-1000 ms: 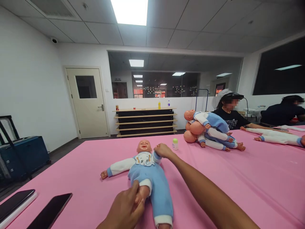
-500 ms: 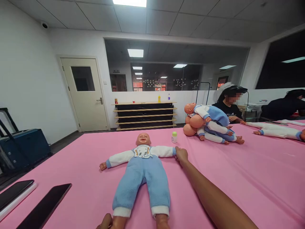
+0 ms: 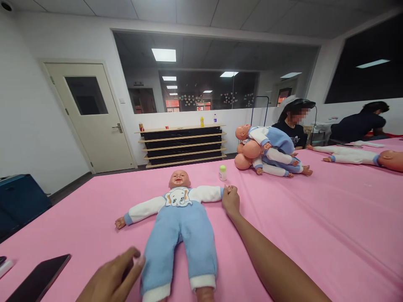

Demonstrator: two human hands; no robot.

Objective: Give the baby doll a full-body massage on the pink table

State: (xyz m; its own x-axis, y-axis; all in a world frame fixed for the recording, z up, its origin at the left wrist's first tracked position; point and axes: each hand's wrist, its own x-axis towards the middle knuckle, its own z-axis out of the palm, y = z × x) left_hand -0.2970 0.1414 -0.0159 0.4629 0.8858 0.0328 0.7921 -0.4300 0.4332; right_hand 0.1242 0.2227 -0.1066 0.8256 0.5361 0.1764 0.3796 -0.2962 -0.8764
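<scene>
A baby doll (image 3: 181, 222) in a white top with an elephant bib and blue trousers lies face up on the pink-covered table (image 3: 299, 235). Its arms are spread wide and its head points away from me. My right hand (image 3: 231, 202) grips the doll's hand at the end of the sleeve on the right. Beside the trouser leg on the left, my left hand (image 3: 113, 274) hovers with thumb and forefinger apart, holding nothing. The feet run toward the lower edge of the view. Just beyond my right hand stands a small white bottle (image 3: 222, 174) with a green cap.
Several similar dolls (image 3: 267, 149) are piled at the back right, and another doll (image 3: 362, 156) lies farther right. A black phone (image 3: 45, 277) rests at the lower left. Two people sit beyond the table on the right. A low shelf (image 3: 182, 144) stands behind.
My left hand has come up from the doll's foot to beside its leg, its fingers now apart. My right hand still holds the doll's hand. The view has shifted slightly.
</scene>
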